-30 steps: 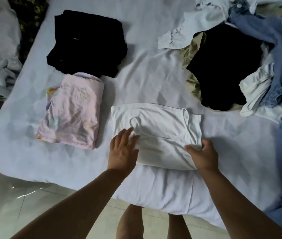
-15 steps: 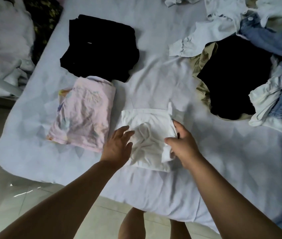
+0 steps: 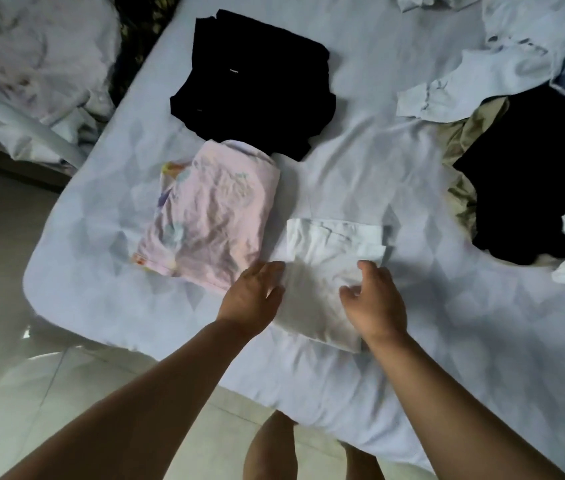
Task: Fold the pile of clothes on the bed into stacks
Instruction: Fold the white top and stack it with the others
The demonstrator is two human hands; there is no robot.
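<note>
A small white top (image 3: pixel 326 268), folded in half into a narrow rectangle, lies near the front edge of the bed (image 3: pixel 395 161). My left hand (image 3: pixel 251 296) rests flat on its left edge, fingers straight. My right hand (image 3: pixel 374 299) hovers over its right side with fingers loosely curled, holding nothing. To the left lies a folded pink printed garment (image 3: pixel 208 220). Behind that sits a folded black stack (image 3: pixel 257 81). The unfolded pile (image 3: pixel 530 168) of black, khaki, white and blue clothes fills the right side.
The bed's rounded corner (image 3: pixel 42 282) is at the left, with pale tiled floor (image 3: pixel 14 358) below it. A heap of white fabric (image 3: pixel 32 74) lies off the bed at the far left. My legs (image 3: pixel 270 448) stand at the bed's front edge.
The white top went from a wide rectangle to half its width as my right hand carried its right side over to the left. My right hand has since let go of the cloth.
</note>
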